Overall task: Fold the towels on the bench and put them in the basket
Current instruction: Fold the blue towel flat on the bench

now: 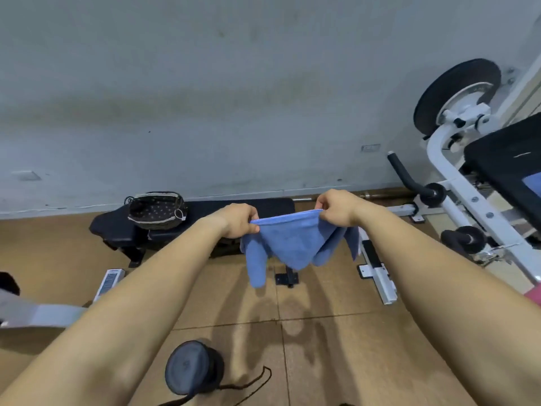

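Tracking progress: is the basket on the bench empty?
Empty: the basket shows bare dotted lining; the left hand and right hand hold the blue towel.

Black padded bench point(234, 205) on tan tiled floor point(322, 332) — woven basket point(156, 210) at its left end

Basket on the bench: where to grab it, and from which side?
Probably the near rim, pinched from above. The basket sits upright on the left end of the bench with its mouth open upward and its rim exposed, and a wall is behind it.
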